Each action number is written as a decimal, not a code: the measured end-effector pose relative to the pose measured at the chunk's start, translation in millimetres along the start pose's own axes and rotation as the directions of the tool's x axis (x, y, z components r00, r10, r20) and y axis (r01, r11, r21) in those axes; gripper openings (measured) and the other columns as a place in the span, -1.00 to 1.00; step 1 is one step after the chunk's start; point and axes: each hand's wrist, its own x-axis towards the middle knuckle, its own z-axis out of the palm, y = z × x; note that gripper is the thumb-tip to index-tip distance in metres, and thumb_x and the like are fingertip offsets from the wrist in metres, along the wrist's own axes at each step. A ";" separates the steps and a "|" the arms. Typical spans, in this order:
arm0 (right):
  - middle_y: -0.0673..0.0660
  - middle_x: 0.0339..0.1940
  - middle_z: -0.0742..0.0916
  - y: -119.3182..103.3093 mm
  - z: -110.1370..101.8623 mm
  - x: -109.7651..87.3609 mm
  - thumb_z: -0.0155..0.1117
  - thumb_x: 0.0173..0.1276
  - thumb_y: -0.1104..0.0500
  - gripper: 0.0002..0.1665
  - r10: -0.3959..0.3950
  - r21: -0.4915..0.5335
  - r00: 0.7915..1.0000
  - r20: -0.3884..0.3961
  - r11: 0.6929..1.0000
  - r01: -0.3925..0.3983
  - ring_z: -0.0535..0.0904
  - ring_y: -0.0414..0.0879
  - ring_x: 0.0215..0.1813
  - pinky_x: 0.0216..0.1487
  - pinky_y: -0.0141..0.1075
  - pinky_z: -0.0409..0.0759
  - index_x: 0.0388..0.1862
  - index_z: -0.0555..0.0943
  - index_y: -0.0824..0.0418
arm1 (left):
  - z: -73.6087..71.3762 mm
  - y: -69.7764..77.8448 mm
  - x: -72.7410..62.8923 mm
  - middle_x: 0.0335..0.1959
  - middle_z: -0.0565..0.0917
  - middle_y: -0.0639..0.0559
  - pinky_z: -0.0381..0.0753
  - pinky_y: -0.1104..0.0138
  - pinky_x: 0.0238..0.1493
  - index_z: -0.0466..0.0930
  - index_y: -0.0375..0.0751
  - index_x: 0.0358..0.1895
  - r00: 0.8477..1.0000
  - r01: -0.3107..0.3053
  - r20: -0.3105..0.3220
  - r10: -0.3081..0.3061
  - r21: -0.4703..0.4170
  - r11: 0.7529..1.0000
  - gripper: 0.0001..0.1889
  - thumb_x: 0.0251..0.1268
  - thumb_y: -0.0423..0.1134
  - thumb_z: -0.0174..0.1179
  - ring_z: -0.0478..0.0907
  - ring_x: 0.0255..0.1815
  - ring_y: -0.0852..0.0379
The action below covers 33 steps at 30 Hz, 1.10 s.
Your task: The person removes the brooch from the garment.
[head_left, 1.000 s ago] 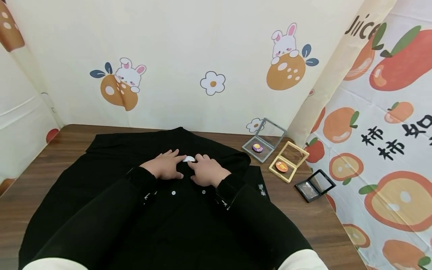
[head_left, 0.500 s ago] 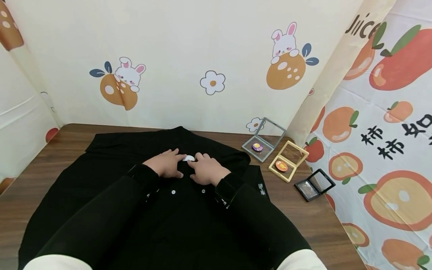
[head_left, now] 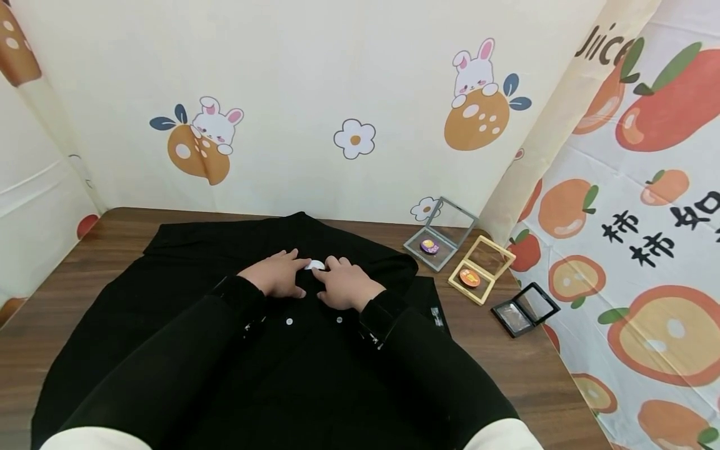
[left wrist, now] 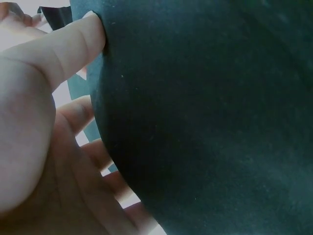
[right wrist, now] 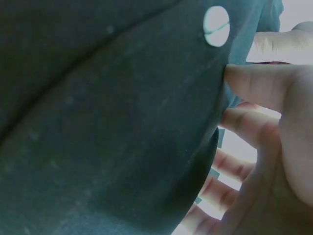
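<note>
A black buttoned shirt lies spread on the wooden table, with a white neck label between my hands. Left of the label my left hand rests on the cloth, fingers spread and thumb apart. My right hand lies on the other side in a similar way, fingers pointing forward. In the left wrist view the thumb touches the cloth, which hides the other fingertips. A white button shows near the thumb in the right wrist view, where the cloth also covers several fingertips.
Right of the shirt stand three small open cases: grey with a purple piece, yellow with an orange piece, and black. The brown table meets a patterned cloth wall at the back and a fruit-print one at the right.
My left hand and forearm have shifted very slightly right since one second ago. The right hand, shirt and cases look unchanged.
</note>
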 end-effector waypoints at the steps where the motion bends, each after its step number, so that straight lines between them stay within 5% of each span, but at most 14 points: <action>1: 0.07 0.44 0.41 -0.1 0.4 -0.1 0.08 0.61 -0.22 -0.27 -0.001 -0.002 1.000 -0.003 1.000 0.001 0.37 -0.04 0.26 0.17 -0.16 0.51 0.67 0.23 -0.16 | 0.3 -0.1 -0.1 0.64 -0.01 -0.39 0.00 -0.24 0.53 0.19 -0.12 0.63 1.000 0.000 -0.003 0.000 -0.001 1.000 -0.22 0.46 -0.03 0.30 -0.10 0.62 -0.44; 12: 0.07 0.55 0.34 8.3 0.3 -3.2 0.06 0.61 -0.25 -0.23 0.009 -0.016 1.000 0.010 1.000 -0.009 0.31 0.01 0.44 0.32 -0.09 0.46 0.69 0.16 -0.16 | -0.3 -2.1 8.0 0.65 0.03 -0.35 0.07 -0.26 0.50 0.20 -0.07 0.63 0.999 -0.037 -0.027 0.038 0.034 0.999 -0.21 0.44 0.02 0.30 -0.05 0.61 -0.43; 17: 0.10 0.57 0.32 7.9 -1.8 -6.1 0.03 0.62 -0.24 -0.22 -0.007 -0.017 1.000 0.006 1.000 0.007 0.29 0.04 0.45 0.31 -0.08 0.45 0.71 0.12 -0.13 | -8.1 -0.5 10.8 0.53 0.29 -0.35 0.41 -0.18 0.31 0.39 -0.11 0.54 0.991 -0.045 -0.124 0.051 0.053 0.998 -0.43 0.49 -0.28 0.12 0.26 0.47 -0.40; 23: 0.08 0.58 0.30 3.0 2.5 -5.6 0.00 0.63 -0.27 -0.21 -0.009 -0.040 1.000 0.000 0.999 0.009 0.27 0.03 0.46 0.32 -0.09 0.43 0.72 0.08 -0.16 | -12.1 -1.8 23.8 0.17 0.62 -0.29 0.57 0.07 0.06 0.63 -0.36 0.20 0.959 -0.073 -0.282 0.033 -0.132 0.989 -0.64 0.49 -0.43 -0.05 0.59 0.00 -0.12; 28: 0.09 0.58 0.30 0.2 5.6 -4.9 -0.03 0.63 -0.27 -0.21 -0.013 -0.062 1.000 -0.001 0.998 0.013 0.28 0.02 0.46 0.31 -0.09 0.44 0.72 0.07 -0.17 | -14.4 -5.6 35.0 -0.30 0.69 -0.07 0.55 0.21 -0.19 0.71 -0.31 -0.16 0.963 -0.048 -0.270 -0.026 -0.264 0.963 -0.75 0.56 -0.34 0.02 0.57 -0.37 0.04; 33: 0.10 0.57 0.31 -1.6 5.9 -6.1 -0.03 0.64 -0.26 -0.22 -0.010 -0.072 1.000 -0.001 0.997 0.010 0.29 0.01 0.42 0.28 -0.10 0.46 0.72 0.07 -0.18 | -14.5 -6.5 42.6 -0.73 0.38 0.14 0.38 0.34 -0.45 0.44 -0.11 -0.70 0.974 -0.068 -0.229 0.001 -0.286 0.956 -0.55 0.49 -0.35 0.05 0.34 -0.66 0.18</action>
